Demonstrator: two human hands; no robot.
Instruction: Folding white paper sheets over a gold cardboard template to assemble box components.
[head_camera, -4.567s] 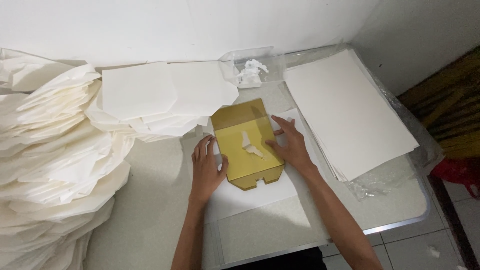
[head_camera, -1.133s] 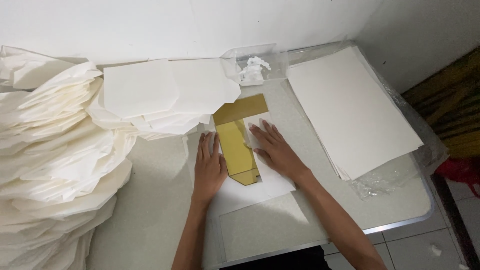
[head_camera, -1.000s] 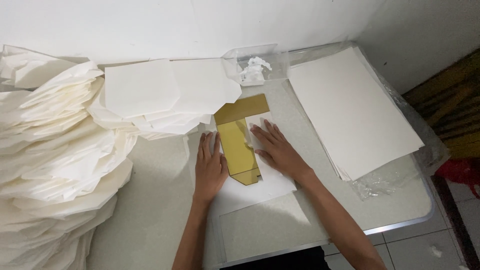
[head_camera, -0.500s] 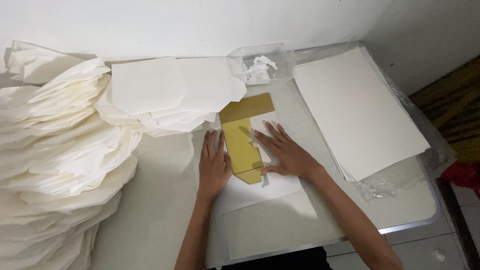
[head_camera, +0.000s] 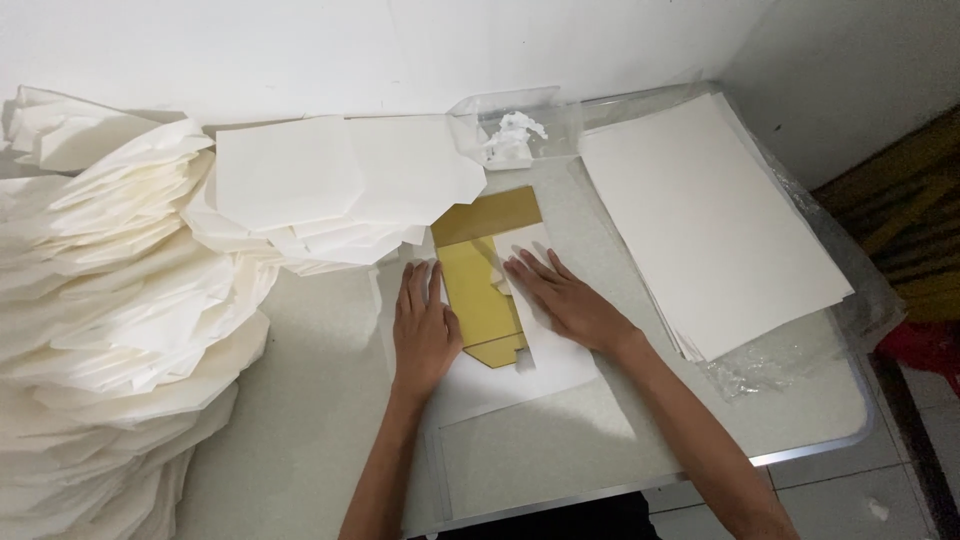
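My left hand (head_camera: 424, 330) and right hand (head_camera: 566, 300) lie flat, fingers spread, gripping nothing, pressing white paper (head_camera: 520, 365) over the gold card (head_camera: 480, 300) at the table's centre. I judge the wrap half done: both side flaps are folded in, gold still exposed between them. Finished folded pieces (head_camera: 330, 190) pile behind; a sheet stack (head_camera: 710, 215) waits right. Pale table (head_camera: 330, 420), white wall (head_camera: 300, 50).
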